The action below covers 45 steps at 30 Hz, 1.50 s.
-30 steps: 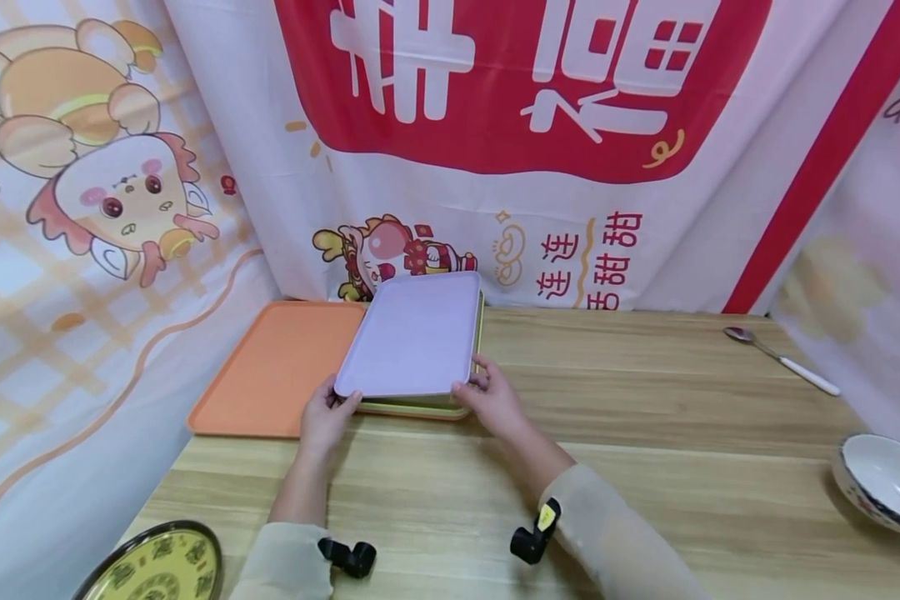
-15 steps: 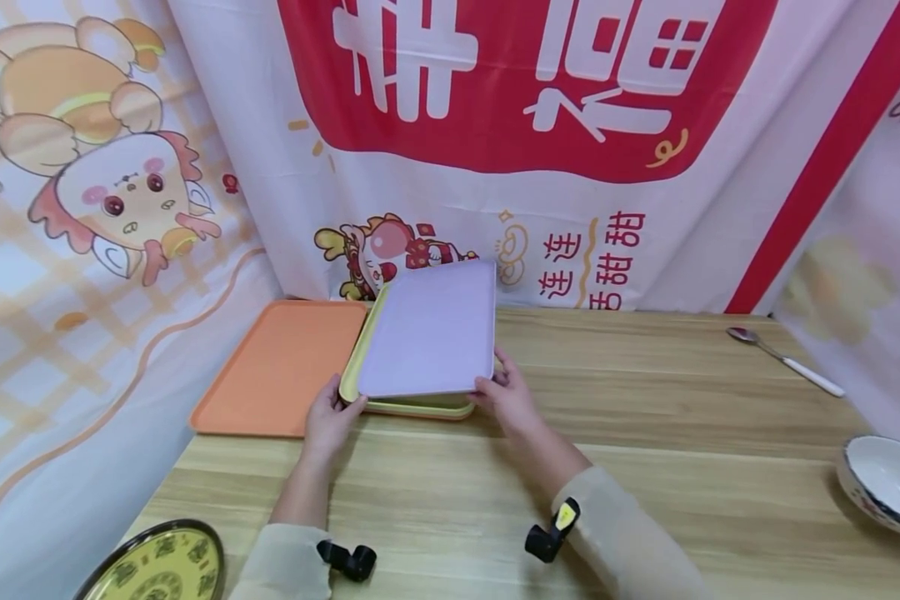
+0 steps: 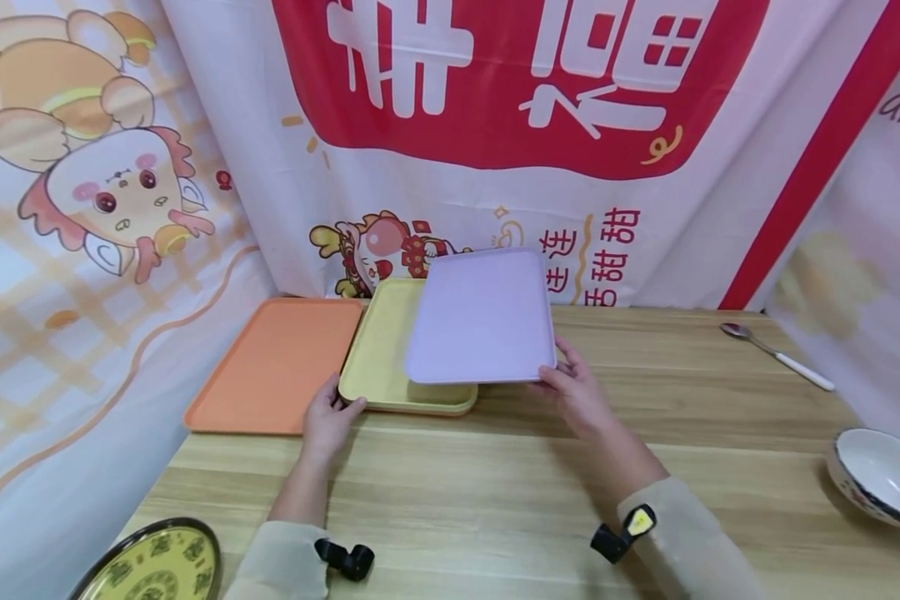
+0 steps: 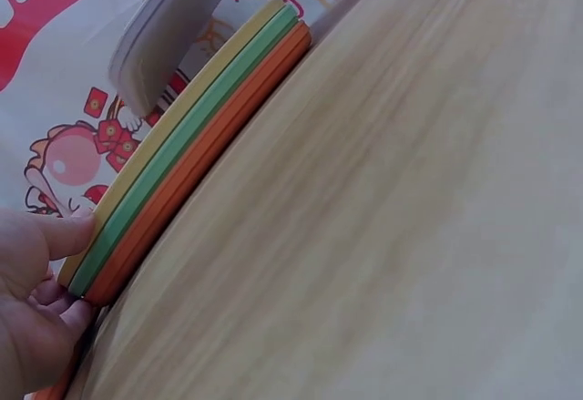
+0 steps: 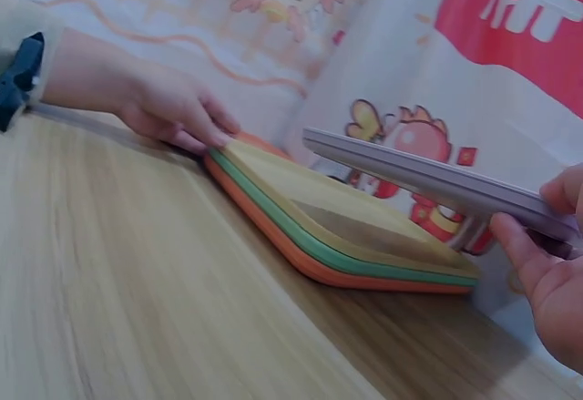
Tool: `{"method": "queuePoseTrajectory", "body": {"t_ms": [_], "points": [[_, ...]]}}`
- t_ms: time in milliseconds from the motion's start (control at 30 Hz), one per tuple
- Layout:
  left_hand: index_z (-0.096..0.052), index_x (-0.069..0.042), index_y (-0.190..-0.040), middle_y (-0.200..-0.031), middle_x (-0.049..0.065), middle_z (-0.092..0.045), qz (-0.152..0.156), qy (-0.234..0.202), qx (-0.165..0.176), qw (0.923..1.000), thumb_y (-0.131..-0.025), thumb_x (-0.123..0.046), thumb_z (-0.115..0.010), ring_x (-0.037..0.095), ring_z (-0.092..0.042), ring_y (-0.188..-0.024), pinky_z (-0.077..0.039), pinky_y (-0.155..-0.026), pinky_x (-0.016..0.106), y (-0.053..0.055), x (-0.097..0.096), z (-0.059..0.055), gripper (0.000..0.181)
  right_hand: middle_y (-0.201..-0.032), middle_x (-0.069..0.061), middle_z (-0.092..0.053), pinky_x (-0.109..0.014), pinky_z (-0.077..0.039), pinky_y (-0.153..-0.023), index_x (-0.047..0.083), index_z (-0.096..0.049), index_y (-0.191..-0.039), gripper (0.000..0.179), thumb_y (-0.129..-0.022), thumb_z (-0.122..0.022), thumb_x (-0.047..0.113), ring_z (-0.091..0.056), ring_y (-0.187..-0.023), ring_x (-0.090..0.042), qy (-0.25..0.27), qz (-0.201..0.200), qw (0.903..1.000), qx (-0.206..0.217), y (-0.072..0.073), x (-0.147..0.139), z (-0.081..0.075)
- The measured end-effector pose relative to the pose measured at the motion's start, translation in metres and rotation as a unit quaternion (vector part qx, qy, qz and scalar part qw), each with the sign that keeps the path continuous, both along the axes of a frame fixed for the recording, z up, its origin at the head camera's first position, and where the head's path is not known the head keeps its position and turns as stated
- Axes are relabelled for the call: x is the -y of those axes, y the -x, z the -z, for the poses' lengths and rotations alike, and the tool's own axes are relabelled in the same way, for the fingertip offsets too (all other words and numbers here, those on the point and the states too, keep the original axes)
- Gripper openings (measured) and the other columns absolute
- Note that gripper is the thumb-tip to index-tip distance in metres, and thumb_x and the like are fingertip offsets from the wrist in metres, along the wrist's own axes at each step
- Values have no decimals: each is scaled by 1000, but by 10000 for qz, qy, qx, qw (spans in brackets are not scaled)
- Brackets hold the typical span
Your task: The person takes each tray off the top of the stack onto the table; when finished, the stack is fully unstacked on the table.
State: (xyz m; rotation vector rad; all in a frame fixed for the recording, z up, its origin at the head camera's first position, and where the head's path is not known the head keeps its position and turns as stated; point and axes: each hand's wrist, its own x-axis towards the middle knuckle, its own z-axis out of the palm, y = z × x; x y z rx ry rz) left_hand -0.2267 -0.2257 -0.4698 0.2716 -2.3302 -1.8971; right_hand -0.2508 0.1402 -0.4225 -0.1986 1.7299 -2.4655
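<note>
Round the stacked trays [image 3: 382, 354], left fingers [image 4: 66, 234] tight; aloft, right fingers [image 5: 517, 243] round lilac tray [image 3: 483, 318].

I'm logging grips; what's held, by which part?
Right hand: purple tray, by its near right corner. Left hand: tray stack, by its near left corner.

We wear pale beige sleeves [image 3: 281, 557], each with a small, rounded black wrist device [image 3: 357, 563] (the right one shows a yellow patch [image 3: 640, 522]); our left hand [image 3: 327, 425] and right hand [image 3: 577, 396] are bare.
</note>
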Motion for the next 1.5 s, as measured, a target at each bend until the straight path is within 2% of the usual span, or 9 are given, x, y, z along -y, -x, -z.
{"method": "queuePoseTrajectory", "body": {"t_ms": [200,300,500,833,1067,1133,1267,1400,1500], "points": [[-12,9,-153,-158,30,-21,22,32,73,10000,-94,-3,-63,40,-26,-146,-34,-119,42,2,-1,1,79,-100,7,-70,-22,-61,-80,4,-18,-154,65,-95,-42,-11,-69,-88,-6,201,-169,9993,-247,-4,-46,1],[-12,9,-153,-158,29,-20,47,26,78,10000,-94,-3,-62,40,-24,-147,-32,-120,43,1,0,0,78,-100,5,-70,-22,-61,-80,9,-27,-150,58,-97,-43,-10,-69,-89,-8,280,-239,9990,-268,-6,-68,5],[-11,10,-152,-159,29,-17,37,172,129,9998,-95,-7,-62,40,-20,-148,-27,-123,44,0,2,0,79,-107,6,-67,-23,-61,-83,12,-23,-152,60,-99,-43,-8,-68,-93,-8,250,-346,9989,-206,-10,-98,13],[-12,11,-152,-157,32,-17,-18,113,69,9999,-94,-6,-63,42,-20,-148,-25,-123,45,0,1,3,79,-113,11,-60,-22,-60,-83,-1,7,-155,75,-99,-43,-6,-66,-96,-5,-148,-494,9987,-49,-10,-118,29],[-12,11,-152,-158,32,-17,-43,-66,1,10000,-94,-3,-63,42,-20,-148,-25,-123,45,0,-1,5,78,-115,7,-60,-21,-60,-85,0,5,-156,75,-100,-46,-3,-66,-97,-5,-466,-375,9979,258,-10,-116,44],[-12,11,-152,-158,31,-16,-39,-94,16,9999,-94,-3,-63,42,-20,-148,-25,-123,44,-1,-1,5,79,-127,-8,-55,-20,-59,-87,-1,1,-156,74,-100,-47,-1,-64,-98,-2,-770,-308,9962,262,-9,-116,46],[-10,10,-152,-159,31,-15,-25,-95,54,9999,-94,-4,-63,41,-19,-148,-25,-123,43,-1,-1,5,80,-148,-32,-33,-13,-54,-87,4,-9,-157,71,-101,-52,11,-58,-101,5,-1939,-188,9801,380,-6,-117,51],[-9,9,-153,-159,30,-14,-7,-28,106,9999,-95,-6,-62,40,-19,-149,-25,-123,43,-2,-1,6,80,-147,-31,-40,-12,-47,-89,6,-21,-156,69,-100,-58,23,-54,-112,-7,-3356,-65,9412,389,-3,-119,52],[-9,9,-153,-159,30,-14,5,19,117,9999,-95,-7,-62,40,-18,-149,-25,-124,43,-2,-1,6,80,-142,-30,-47,-26,-47,-96,0,-29,-152,66,-98,-60,24,-51,-121,-27,-4171,-11,9087,161,-2,-117,47]]}}
